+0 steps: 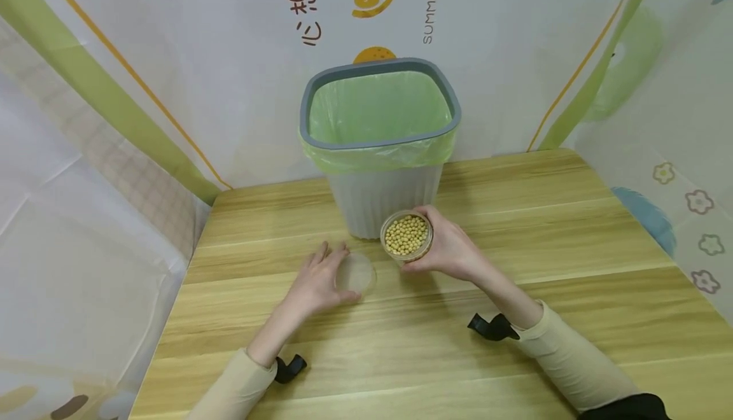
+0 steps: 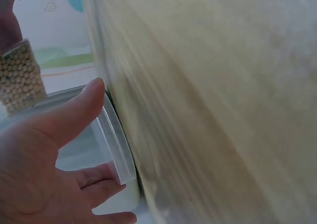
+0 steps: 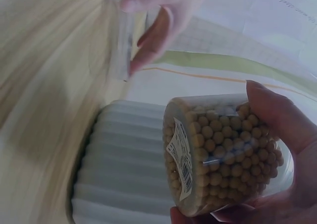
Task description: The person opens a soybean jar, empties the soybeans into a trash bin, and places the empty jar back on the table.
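My right hand grips a clear round jar full of small yellow balls that look like soybeans. A white label with a barcode shows on the jar's base. The jar is tilted with its mouth towards the head camera, in front of the bin. Left of it, my left hand holds a clear round lid low at the tabletop. In the left wrist view the thumb and fingers lie at opposite sides of the lid's rim.
A pale ribbed bin with a grey rim and a light green liner stands at the back of the wooden table. Printed cloth hangs behind the table and along both sides.
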`<state>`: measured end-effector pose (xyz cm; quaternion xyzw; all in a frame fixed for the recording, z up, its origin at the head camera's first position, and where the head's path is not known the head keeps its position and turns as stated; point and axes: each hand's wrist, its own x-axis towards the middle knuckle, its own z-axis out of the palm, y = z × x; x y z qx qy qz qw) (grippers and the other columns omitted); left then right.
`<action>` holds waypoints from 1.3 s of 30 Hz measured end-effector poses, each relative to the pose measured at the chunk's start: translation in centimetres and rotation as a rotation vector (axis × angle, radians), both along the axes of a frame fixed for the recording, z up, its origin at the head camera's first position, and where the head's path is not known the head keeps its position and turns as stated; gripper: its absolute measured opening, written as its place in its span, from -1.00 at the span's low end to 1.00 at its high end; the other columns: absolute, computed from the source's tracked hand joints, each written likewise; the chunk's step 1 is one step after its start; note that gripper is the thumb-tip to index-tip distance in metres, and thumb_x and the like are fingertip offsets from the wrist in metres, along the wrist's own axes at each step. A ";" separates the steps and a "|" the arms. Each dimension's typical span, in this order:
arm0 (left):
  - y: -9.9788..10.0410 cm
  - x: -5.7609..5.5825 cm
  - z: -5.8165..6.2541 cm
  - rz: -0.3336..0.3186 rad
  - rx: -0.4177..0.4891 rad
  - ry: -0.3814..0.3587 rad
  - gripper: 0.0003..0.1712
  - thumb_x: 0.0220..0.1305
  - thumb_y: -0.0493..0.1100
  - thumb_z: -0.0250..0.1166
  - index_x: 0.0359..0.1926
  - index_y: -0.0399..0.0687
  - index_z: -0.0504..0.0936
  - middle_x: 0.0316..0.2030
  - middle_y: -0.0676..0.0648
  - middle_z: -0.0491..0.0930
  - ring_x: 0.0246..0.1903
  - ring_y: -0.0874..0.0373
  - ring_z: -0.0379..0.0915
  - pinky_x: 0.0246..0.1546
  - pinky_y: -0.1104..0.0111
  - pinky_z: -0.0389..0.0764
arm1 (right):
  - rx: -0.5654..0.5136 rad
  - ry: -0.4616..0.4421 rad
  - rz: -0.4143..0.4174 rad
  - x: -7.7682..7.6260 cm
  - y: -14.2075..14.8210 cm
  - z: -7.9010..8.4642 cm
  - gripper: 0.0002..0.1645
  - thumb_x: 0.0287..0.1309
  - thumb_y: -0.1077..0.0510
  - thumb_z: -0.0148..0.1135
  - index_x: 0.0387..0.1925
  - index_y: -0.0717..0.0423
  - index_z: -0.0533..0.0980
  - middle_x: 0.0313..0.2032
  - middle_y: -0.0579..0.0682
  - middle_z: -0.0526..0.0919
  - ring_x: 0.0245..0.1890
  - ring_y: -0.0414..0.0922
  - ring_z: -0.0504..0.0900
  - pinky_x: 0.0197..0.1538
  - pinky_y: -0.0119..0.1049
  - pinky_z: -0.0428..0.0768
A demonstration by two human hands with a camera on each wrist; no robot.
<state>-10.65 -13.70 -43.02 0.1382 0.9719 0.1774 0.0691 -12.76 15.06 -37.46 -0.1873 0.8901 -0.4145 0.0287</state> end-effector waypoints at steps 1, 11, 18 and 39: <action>0.0 0.1 -0.1 -0.007 0.001 -0.001 0.16 -0.09 0.20 0.63 0.49 -0.10 0.35 0.57 -0.17 0.20 0.59 -0.34 -0.08 0.56 -0.25 0.00 | -0.001 0.000 0.000 0.1 0.1 0.2 0.27 -0.36 0.02 0.77 0.40 0.20 0.26 0.30 0.25 0.54 0.29 0.21 0.57 0.32 0.22 0.54; 0.3 0.5 -1.4 -0.037 0.013 -0.031 0.10 -0.07 0.20 0.63 0.43 -0.14 0.41 0.57 -0.16 0.21 0.60 -0.34 -0.09 0.57 -0.24 0.00 | -0.060 -0.001 -0.023 0.5 1.1 1.7 0.23 -0.38 0.05 0.77 0.36 0.15 0.30 0.29 0.14 0.55 0.28 0.13 0.57 0.36 0.15 0.51; 0.2 0.5 -1.3 -0.051 0.034 -0.039 0.24 -0.11 0.26 0.64 0.50 -0.19 0.31 0.59 -0.20 0.14 0.60 -0.34 -0.10 0.56 -0.25 0.01 | -0.183 -0.040 -0.016 0.5 2.5 2.9 0.19 -0.31 0.16 0.76 0.36 0.22 0.26 0.31 0.17 0.50 0.32 0.15 0.51 0.41 0.15 0.44; -2.5 -2.2 8.1 0.078 0.293 0.120 -0.03 0.44 0.41 0.09 0.56 -0.17 0.20 0.48 -0.30 0.32 0.47 -0.29 0.26 0.44 -0.22 0.31 | -0.034 0.052 -0.281 1.0 8.0 12.7 0.26 -0.20 -0.05 0.74 0.47 0.08 0.20 0.31 0.09 0.45 0.28 -0.01 0.45 0.30 -0.07 0.41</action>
